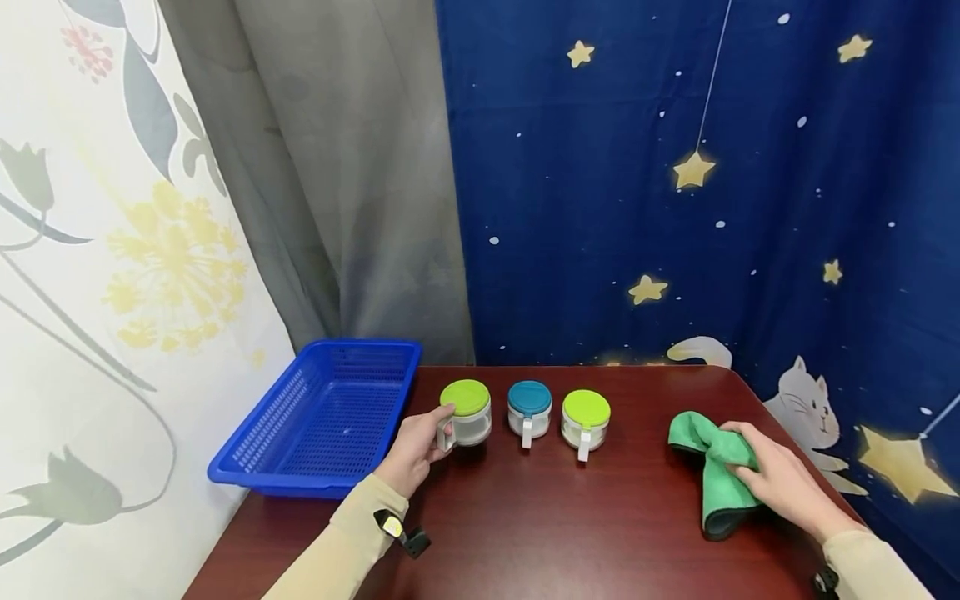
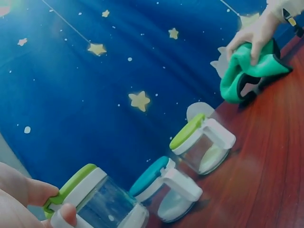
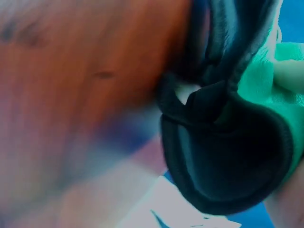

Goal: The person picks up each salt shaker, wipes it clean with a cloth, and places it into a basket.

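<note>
By its white handle, my left hand [image 1: 411, 450] grips a clear jar with a light green lid [image 1: 466, 412]; in the left wrist view the thumb touches the lid's edge [image 2: 78, 183]. To its right stand a jar with a teal lid [image 1: 529, 408] and another jar with a green lid [image 1: 586, 421], their handles facing me. Whitish contents show low in these jars in the left wrist view. At the table's right side my right hand [image 1: 783, 479] pinches a folded green cloth [image 1: 727, 467] with dark edging. The right wrist view shows its dark underside [image 3: 228, 156] close up.
A blue plastic basket [image 1: 315, 482] with slotted walls stands at the table's left, beside my left hand. The dark red wooden table [image 1: 585, 517] reaches back to grey and blue star-patterned curtains [image 1: 570, 208]. A floral sheet [image 1: 97, 333] hangs at the left.
</note>
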Action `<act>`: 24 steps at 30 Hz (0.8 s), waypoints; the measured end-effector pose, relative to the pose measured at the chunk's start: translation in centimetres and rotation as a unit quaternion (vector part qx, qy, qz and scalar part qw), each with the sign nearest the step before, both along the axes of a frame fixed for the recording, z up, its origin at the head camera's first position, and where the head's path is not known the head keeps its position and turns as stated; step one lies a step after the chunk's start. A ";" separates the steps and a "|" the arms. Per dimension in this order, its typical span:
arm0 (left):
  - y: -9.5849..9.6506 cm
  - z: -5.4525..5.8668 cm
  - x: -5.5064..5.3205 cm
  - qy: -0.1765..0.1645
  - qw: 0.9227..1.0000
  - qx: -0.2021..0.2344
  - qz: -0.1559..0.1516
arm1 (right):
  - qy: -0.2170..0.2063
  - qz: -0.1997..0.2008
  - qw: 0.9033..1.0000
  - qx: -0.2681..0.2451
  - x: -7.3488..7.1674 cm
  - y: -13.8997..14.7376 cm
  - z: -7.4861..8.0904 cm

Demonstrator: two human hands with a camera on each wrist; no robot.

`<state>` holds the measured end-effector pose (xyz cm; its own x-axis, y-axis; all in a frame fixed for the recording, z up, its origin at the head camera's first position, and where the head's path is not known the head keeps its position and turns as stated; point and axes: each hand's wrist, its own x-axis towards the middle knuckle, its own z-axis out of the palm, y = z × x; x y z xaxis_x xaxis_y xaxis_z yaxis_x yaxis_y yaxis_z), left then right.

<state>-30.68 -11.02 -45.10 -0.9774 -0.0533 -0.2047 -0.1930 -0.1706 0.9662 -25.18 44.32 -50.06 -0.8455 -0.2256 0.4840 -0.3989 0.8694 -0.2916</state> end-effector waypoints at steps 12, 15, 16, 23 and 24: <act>-0.2 1.1 0.5 0.007 0.999 0.007 0.041 | 0.098 0.031 0.995 -0.011 0.6 -4.8 4.9; 0.0 1.4 0.7 0.008 0.999 0.009 0.042 | 0.104 0.030 0.994 -0.010 0.8 -6.1 5.9; 0.1 1.5 0.8 0.008 0.999 0.010 0.042 | 0.108 0.030 0.994 -0.010 0.9 -6.5 6.1; 0.5 1.8 1.1 0.003 0.999 0.012 0.042 | 0.135 0.046 0.990 -0.012 1.3 -9.3 7.4; 0.6 1.8 1.2 0.003 0.999 0.014 0.042 | 0.133 0.051 0.990 -0.013 1.4 -9.6 7.5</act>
<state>-29.49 -10.39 -43.28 -0.9712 -0.1290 -0.2006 -0.1704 -0.2131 0.9621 -23.79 34.70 -42.59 -0.6605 -0.2869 0.6939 -0.5492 0.8147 -0.1860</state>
